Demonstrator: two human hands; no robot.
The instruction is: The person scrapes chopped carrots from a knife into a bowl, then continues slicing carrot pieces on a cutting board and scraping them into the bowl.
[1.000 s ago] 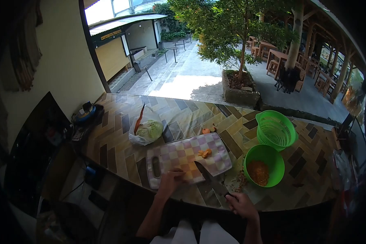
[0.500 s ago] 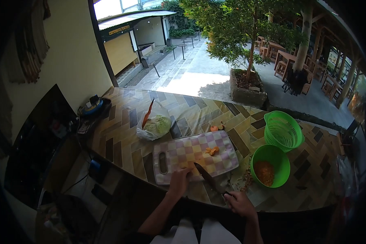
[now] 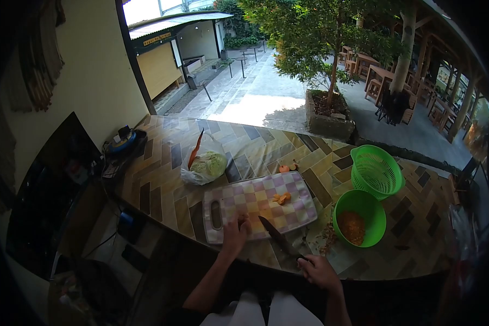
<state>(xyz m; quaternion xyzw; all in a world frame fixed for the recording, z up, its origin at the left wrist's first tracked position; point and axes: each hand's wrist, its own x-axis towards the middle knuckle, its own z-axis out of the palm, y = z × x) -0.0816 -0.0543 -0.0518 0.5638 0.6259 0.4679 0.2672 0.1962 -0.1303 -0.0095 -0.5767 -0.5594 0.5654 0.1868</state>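
Note:
My right hand (image 3: 320,271) is closed round the handle of a kitchen knife (image 3: 279,235), its dark blade pointing up and left over the near edge of a cutting board (image 3: 231,193). The board has a pink, white and yellow check. My left hand (image 3: 235,233) rests at the board's near left part with its fingers curled in; whatever they pinch is too small to tell. Several orange cut pieces (image 3: 281,199) lie on the right half of the board. Just beyond its far edge sits a small pinkish-orange piece (image 3: 283,168).
A green bowl (image 3: 381,220) with orange-brown bits stands right of the board, touching a green strainer basket (image 3: 391,173). Brown scraps (image 3: 326,239) lie beside the bowl. Behind the board, a plastic bag (image 3: 198,176) holds a pale green cabbage (image 3: 211,164) and a slender reddish-orange thing (image 3: 196,148).
My left hand has drawn slightly back to the left, away from the blade, and its fingers have curled. The knife stays nearly in place. The whole view has shifted a little.

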